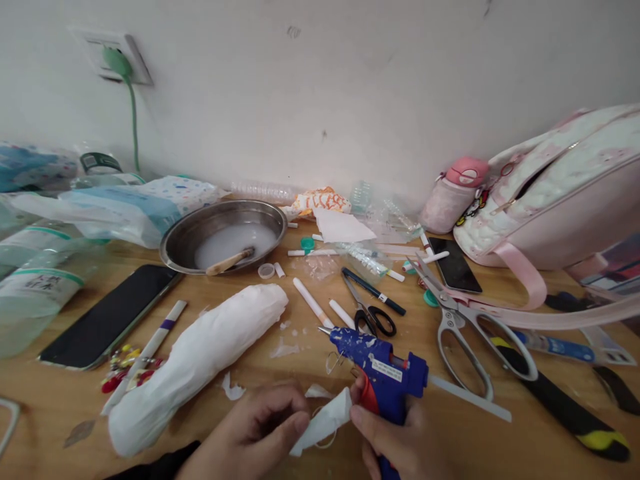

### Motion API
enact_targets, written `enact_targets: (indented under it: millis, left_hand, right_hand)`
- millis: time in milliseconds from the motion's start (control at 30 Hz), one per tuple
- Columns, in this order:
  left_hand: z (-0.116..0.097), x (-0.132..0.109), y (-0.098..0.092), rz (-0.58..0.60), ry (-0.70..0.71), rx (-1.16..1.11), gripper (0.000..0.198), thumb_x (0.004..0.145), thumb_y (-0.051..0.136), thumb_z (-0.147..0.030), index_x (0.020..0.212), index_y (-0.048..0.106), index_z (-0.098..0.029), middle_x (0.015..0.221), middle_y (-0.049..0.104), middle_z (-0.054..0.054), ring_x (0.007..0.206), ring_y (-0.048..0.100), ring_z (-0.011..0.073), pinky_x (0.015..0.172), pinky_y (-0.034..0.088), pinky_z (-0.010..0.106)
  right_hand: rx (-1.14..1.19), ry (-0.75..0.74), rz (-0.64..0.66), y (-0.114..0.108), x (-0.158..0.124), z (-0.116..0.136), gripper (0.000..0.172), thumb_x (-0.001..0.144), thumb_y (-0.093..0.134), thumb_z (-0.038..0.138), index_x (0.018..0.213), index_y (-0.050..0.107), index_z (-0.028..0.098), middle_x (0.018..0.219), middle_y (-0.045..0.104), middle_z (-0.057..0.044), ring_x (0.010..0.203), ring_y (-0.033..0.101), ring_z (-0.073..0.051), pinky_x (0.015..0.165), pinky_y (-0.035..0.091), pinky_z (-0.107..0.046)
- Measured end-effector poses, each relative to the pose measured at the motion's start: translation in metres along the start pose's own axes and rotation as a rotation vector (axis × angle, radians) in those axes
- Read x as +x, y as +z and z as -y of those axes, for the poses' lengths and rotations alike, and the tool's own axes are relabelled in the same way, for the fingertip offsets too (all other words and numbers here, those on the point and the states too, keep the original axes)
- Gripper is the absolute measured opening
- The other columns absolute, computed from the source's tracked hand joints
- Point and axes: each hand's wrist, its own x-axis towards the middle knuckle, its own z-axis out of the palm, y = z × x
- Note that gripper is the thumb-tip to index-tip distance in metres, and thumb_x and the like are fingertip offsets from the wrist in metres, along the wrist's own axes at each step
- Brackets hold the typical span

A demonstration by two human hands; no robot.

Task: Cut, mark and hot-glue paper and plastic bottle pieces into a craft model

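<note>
My right hand [395,440] is wrapped round the handle of a blue hot glue gun [370,357] with an orange trigger. The gun's nozzle points left. Its thumb and a finger also touch the upper end of a pale, folded piece of paper or thin plastic [327,420]. Curled inward, my left hand [255,430] pinches the lower end of that piece between thumb and fingers. Beyond my left hand lies a long white paper-wrapped form [205,353], resting on the table. White scraps [233,387] are scattered between it and the glue gun.
A metal bowl [175,240] holds cloudy liquid and a wooden-handled brush [230,261]. Black-handled scissors [375,317], large metal shears [463,320], a utility knife [570,413] and several markers lie about. A phone [110,317] is at left, a backpack [555,193] at right.
</note>
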Motion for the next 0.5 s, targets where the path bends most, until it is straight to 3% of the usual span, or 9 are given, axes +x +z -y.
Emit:
enact_targets:
  millis: [233, 367, 500]
  left_hand:
    - [0.0048, 0.0015, 0.0036, -0.030, 0.035, 0.002, 0.020, 0.072, 0.052, -0.037, 0.067, 0.052, -0.018, 0.062, 0.048, -0.003, 0.058, 0.045, 0.0132, 0.053, 0.035, 0.021]
    - [0.0041, 0.0030, 0.0043, -0.027, -0.006, -0.003, 0.020, 0.073, 0.052, -0.034, 0.062, 0.052, -0.018, 0.061, 0.049, -0.002, 0.059, 0.045, 0.0130, 0.055, 0.036, 0.022]
    - [0.0011, 0.0038, 0.0021, -0.095, -0.026, -0.027, 0.022, 0.073, 0.053, -0.035, 0.059, 0.052, -0.018, 0.059, 0.048, -0.003, 0.058, 0.045, 0.0122, 0.055, 0.036, 0.021]
  right_hand:
    - [-0.097, 0.043, -0.075, 0.0068, -0.0046, -0.0007, 0.032, 0.052, 0.069, 0.034, 0.074, 0.058, 0.014, 0.044, 0.052, 0.006, 0.028, 0.037, -0.003, 0.030, 0.028, -0.014]
    - [-0.071, 0.014, -0.101, 0.0081, -0.0055, -0.0036, 0.039, 0.051, 0.071, 0.039, 0.077, 0.059, 0.013, 0.048, 0.056, 0.003, 0.028, 0.037, -0.002, 0.032, 0.028, -0.015]
    - [0.012, -0.042, -0.149, 0.0072, -0.0049, -0.0047, 0.046, 0.053, 0.070, 0.046, 0.083, 0.055, 0.014, 0.057, 0.061, 0.000, 0.026, 0.035, -0.001, 0.030, 0.028, -0.016]
